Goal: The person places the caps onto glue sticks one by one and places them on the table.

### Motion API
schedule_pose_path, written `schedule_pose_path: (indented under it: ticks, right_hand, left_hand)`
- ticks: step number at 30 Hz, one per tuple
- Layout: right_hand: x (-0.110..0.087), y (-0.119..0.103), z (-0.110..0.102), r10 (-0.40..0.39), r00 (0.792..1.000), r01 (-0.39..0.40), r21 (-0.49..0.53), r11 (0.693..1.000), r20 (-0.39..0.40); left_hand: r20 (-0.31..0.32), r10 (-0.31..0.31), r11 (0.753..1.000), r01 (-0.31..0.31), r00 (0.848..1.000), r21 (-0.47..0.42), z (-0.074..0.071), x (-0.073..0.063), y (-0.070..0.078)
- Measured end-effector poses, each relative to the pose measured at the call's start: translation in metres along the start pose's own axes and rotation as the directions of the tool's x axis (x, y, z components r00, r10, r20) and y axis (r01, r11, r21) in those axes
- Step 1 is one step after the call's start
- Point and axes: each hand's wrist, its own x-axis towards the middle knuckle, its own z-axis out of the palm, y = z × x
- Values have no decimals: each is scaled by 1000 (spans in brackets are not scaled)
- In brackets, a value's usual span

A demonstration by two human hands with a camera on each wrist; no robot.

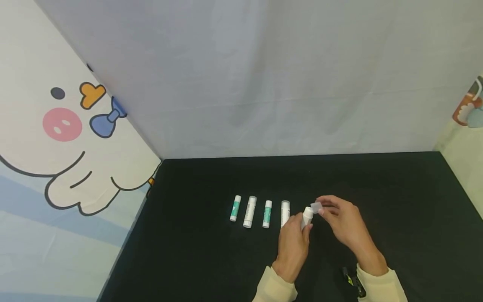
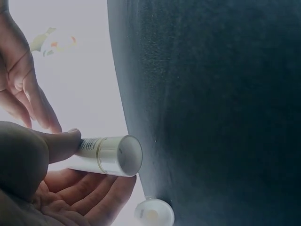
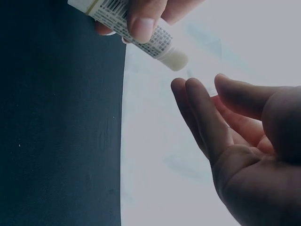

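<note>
My left hand [image 1: 293, 247] grips a white glue stick [image 1: 307, 215] by its barrel, above the black tabletop. In the left wrist view the white base of this glue stick [image 2: 117, 155] faces the camera, with the thumb on one side and the fingers below. Its cap is off, and the pale glue tip [image 3: 176, 60] shows in the right wrist view. Just beside that tip, my right hand [image 1: 345, 222] pinches a translucent cap [image 1: 316, 207] between thumb and fingertips. The cap barely shows against the bright background in the right wrist view.
Left of the hands, several capped sticks lie in a spaced row: a small green-labelled one [image 1: 235, 208], a larger white one [image 1: 250, 212], another green-labelled one [image 1: 267, 214] and a white one [image 1: 285, 209] close by the left hand. A pale wall [image 1: 294, 84] stands behind the black table [image 1: 188, 260].
</note>
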Motion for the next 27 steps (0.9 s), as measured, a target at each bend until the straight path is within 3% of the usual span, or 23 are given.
schedule_pose_path:
  ticks: [16, 27]
  right_hand:
    - [0, 4, 9, -19, 998, 19, 1, 1000, 57]
    - [3, 5, 7, -38, 987, 38, -1, 999, 158]
  left_hand:
    - [30, -25, 1000, 25, 999, 7, -4, -7, -2]
    - [16, 16, 1000, -17, 1000, 23, -6, -9, -3]
